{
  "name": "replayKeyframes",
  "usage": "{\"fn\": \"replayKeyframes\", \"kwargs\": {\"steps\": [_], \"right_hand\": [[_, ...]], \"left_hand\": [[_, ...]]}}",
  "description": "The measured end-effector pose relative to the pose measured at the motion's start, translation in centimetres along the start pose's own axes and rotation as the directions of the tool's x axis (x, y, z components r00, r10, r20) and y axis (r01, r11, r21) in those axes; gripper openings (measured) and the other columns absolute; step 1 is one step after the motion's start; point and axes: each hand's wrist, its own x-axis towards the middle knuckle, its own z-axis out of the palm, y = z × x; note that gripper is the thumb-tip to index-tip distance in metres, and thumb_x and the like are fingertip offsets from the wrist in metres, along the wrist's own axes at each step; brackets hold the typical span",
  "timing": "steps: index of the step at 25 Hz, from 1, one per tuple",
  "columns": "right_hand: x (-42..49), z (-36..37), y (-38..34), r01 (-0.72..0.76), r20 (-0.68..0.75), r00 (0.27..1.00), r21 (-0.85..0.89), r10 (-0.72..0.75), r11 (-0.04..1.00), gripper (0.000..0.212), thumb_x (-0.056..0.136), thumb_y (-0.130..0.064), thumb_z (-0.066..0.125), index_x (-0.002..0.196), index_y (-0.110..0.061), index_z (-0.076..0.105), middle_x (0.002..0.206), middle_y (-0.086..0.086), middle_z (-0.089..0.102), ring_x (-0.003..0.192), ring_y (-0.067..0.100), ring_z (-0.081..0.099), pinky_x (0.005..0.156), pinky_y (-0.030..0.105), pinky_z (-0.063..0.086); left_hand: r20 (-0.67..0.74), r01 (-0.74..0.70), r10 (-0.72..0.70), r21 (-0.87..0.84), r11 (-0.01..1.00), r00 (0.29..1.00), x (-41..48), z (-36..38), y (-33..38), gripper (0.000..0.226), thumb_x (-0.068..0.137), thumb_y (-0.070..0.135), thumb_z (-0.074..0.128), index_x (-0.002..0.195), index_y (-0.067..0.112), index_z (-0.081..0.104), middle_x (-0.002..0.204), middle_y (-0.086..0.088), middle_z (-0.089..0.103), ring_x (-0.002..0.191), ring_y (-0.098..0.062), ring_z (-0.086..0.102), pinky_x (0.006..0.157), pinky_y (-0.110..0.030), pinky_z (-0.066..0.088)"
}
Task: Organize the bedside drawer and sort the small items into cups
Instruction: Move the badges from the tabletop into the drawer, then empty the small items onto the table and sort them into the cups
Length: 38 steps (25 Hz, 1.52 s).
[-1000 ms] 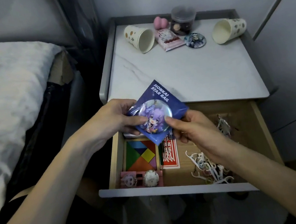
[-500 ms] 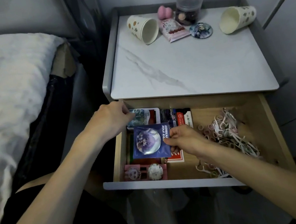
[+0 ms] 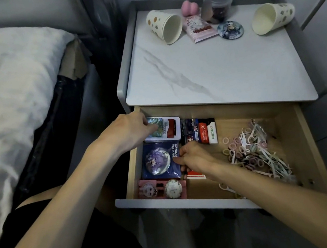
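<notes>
The right hand (image 3: 193,157) pinches the blue badge packet's (image 3: 160,161) edge flat in the drawer (image 3: 287,125); the left hand's (image 3: 131,129) fingers press the white card box (image 3: 165,129). Tugging the packet could skew the pink packet (image 3: 162,190) in front.

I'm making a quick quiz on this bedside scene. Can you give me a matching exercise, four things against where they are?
Things:
1. blue badge packet
2. hair ties and floss picks
3. round badge
4. pink packet

Places:
A. tabletop, beside the left cup
B. drawer, left side
C. drawer, right side
D. tabletop, in front of the jar

Pairs: 1-B, 2-C, 3-D, 4-A
</notes>
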Motion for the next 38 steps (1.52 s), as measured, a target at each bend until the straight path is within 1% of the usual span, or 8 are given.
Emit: {"fn": "replayKeyframes", "kwargs": {"steps": [5, 9, 12, 16, 21, 26, 31, 38], "right_hand": [[0.5, 0.2, -0.3, 0.111, -0.064, 0.988, -0.306, -0.137, 0.946, 0.023, 0.092, -0.026, 0.069, 0.078, -0.007, 0.067, 0.063, 0.005, 0.069, 0.055, 0.011, 0.066, 0.066, 0.035, 0.06], [0.7, 0.1, -0.5, 0.116, -0.084, 0.981, -0.46, -0.174, 0.88, 0.033, 0.093, -0.022, 0.068, 0.066, -0.017, 0.052, 0.066, 0.0, 0.06, 0.058, 0.012, 0.059, 0.051, 0.024, 0.049], [0.5, 0.2, -0.7, 0.125, -0.098, 0.971, -0.571, -0.219, 0.811, 0.033, 0.094, -0.024, 0.067, 0.068, -0.019, 0.048, 0.073, 0.003, 0.062, 0.061, 0.015, 0.057, 0.057, 0.032, 0.051], [-0.5, 0.7, -1.3, 0.163, -0.069, 0.97, -0.521, -0.232, 0.838, 0.029, 0.093, -0.029, 0.068, 0.07, -0.019, 0.053, 0.073, 0.004, 0.064, 0.063, 0.017, 0.063, 0.062, 0.035, 0.058], [-3.6, -5.3, 0.0, 0.114, -0.058, 0.987, -0.426, -0.153, 0.897, 0.027, 0.098, -0.03, 0.059, 0.081, -0.011, 0.066, 0.064, 0.002, 0.062, 0.044, 0.009, 0.052, 0.047, 0.018, 0.048], [-4.6, -14.9, 4.4, -0.04, -0.251, 0.957, -0.613, -0.146, 0.789, 0.014, 0.087, -0.034, 0.069, 0.097, -0.025, 0.071, 0.098, -0.003, 0.073, 0.095, 0.019, 0.068, 0.088, 0.036, 0.054], [-3.6, -17.3, 7.7, -0.046, -0.15, 0.986, -0.668, -0.074, 0.743, 0.075, 0.08, -0.049, 0.072, 0.147, -0.035, 0.04, 0.15, 0.014, 0.039, 0.138, 0.034, 0.036, 0.112, 0.045, 0.035], [-3.5, -17.2, 9.6, 0.012, -0.079, 0.989, -0.791, -0.121, 0.612, 0.056, 0.086, -0.039, 0.07, 0.134, -0.032, 0.044, 0.14, 0.01, 0.038, 0.132, 0.034, 0.034, 0.108, 0.043, 0.035]], "left_hand": [[-0.008, -0.006, 0.006, 0.052, 0.999, 1.0, 0.0, 0.1, 0.1, 0.039, 0.096, 0.05, 0.053, 0.113, 0.017, 0.064, 0.104, -0.011, 0.064, 0.094, -0.028, 0.06, 0.075, -0.033, 0.044], [-0.021, -0.001, 0.003, 0.079, 0.997, 1.0, 0.0, 0.3, 0.2, 0.04, 0.095, 0.049, 0.053, 0.112, 0.015, 0.064, 0.111, -0.015, 0.064, 0.101, -0.033, 0.06, 0.08, -0.036, 0.046], [-0.031, 0.005, -0.002, 0.106, 0.994, 1.0, 0.1, 0.3, 0.4, 0.041, 0.095, 0.05, 0.053, 0.114, 0.016, 0.064, 0.112, -0.016, 0.064, 0.102, -0.034, 0.06, 0.08, -0.036, 0.047], [-0.041, 0.021, -0.015, 0.154, 0.988, 0.999, 0.1, 0.6, 0.4, 0.043, 0.095, 0.054, 0.051, 0.116, 0.018, 0.064, 0.109, -0.012, 0.063, 0.1, -0.033, 0.06, 0.079, -0.037, 0.047], [-0.113, 0.01, 0.019, 0.248, 0.969, 0.993, -0.4, 1.3, 0.8, 0.042, 0.094, 0.056, 0.049, 0.113, 0.022, 0.064, 0.111, -0.01, 0.065, 0.102, -0.034, 0.061, 0.075, -0.036, 0.044], [0.105, -0.287, 0.279, 0.081, 0.954, 0.955, -1.0, 2.7, 3.8, 0.036, 0.093, 0.051, 0.056, 0.115, 0.024, 0.064, 0.115, -0.002, 0.069, 0.102, -0.019, 0.063, 0.089, -0.039, 0.051], [0.396, -0.408, 0.314, 0.18, 0.895, 0.863, -0.5, 6.2, 8.7, 0.045, 0.095, 0.048, 0.056, 0.133, 0.023, 0.053, 0.13, -0.004, 0.062, 0.111, -0.022, 0.059, 0.095, -0.037, 0.048], [0.399, -0.336, 0.203, 0.295, 0.895, 0.894, -0.1, 14.8, 13.0, 0.079, 0.095, 0.04, 0.06, 0.155, 0.018, 0.014, 0.144, -0.016, 0.047, 0.125, -0.032, 0.052, 0.1, -0.042, 0.044]]}}
